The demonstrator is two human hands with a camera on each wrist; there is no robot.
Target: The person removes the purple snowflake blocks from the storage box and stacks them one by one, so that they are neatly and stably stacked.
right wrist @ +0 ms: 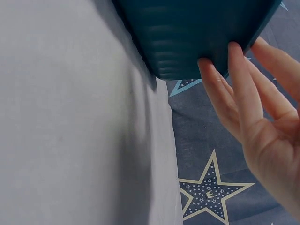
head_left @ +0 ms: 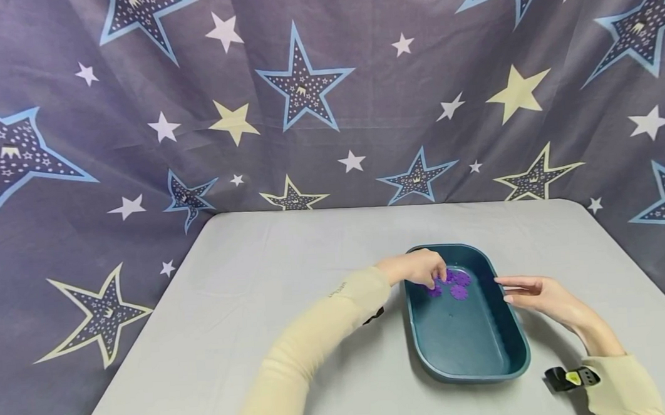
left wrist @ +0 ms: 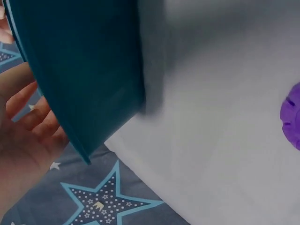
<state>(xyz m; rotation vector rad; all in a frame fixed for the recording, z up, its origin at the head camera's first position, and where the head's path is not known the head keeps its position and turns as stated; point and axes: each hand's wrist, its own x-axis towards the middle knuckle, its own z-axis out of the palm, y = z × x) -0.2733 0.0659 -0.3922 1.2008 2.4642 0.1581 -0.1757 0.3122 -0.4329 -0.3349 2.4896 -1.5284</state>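
"Where do the discs (head_left: 459,292) lie?"

"Inside the tub (head_left: 458,339), bunched at its far end, towards the left. The tub's long axis runs near to far, so most of its floor stretches nearer than they do."

"Which hand is closer?"

"The left hand (head_left: 424,266), clearly. It reaches over the left rim, fingers bent down, with the discs just beneath its fingertips and to its right — a short way down and across, I'd judge."

"Has it hold of one?"

"I can't tell; the fingertips are partly hidden."

"And the right hand (head_left: 546,296)?"

"On the tub's right side, fingers nearly straight, tips touching the wall and gripping nothing. The discs are across the tub from it, to its left."

"Anything outside?"

"One purple piece (left wrist: 292,117), cut off by the left wrist view's edge — it seems to lie on the worktop (head_left: 204,339)."
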